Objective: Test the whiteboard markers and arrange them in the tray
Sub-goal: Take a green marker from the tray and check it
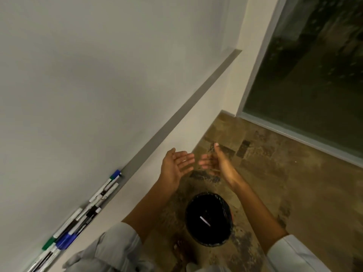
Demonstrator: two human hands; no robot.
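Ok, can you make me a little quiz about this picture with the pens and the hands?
1. True or false: the left hand is holding a marker.
2. Where do the markers lie? A) on the floor B) in the tray under the whiteboard C) in the right hand
3. What lies inside the black bin on the floor?

Key
1. False: both hands are open and hold nothing.
2. B
3. One thin white stick-like thing, perhaps a marker; it is too small to tell for sure.
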